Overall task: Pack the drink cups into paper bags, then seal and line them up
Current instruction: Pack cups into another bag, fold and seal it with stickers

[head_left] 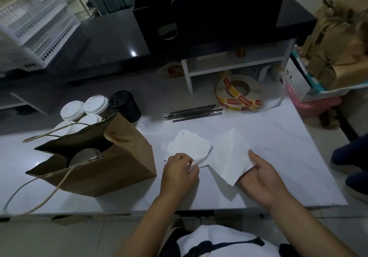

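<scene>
1. the left hand [179, 170] is curled, and its fingertips pinch the near edge of a small stack of white paper napkins [187, 147] that lies on the white counter [278, 157].
2. the right hand [260, 179] is turned palm up. it holds a single white paper napkin [231, 157] by the near right corner, with the thumb on the edge and the fingers below.
3. the open brown paper bag with string handles [119, 157] stands on the left of the counter, just beside the left hand. it leans a little, and one cup with a pale lid [85, 155] is inside.
4. behind the bag stand the drink cups with white lids [95, 103] in a tight group. a cup with a black lid [124, 102] is at their right, and the bag hides their lower parts.
5. far from the hands lie thin straws in dark wrappers [193, 112]. to their right is a roll of red and yellow stickers [239, 93], near a small white shelf [229, 65].
6. a white plastic basket [33, 28] is at far left, and a box of folded brown bags [338, 53] at far right.
</scene>
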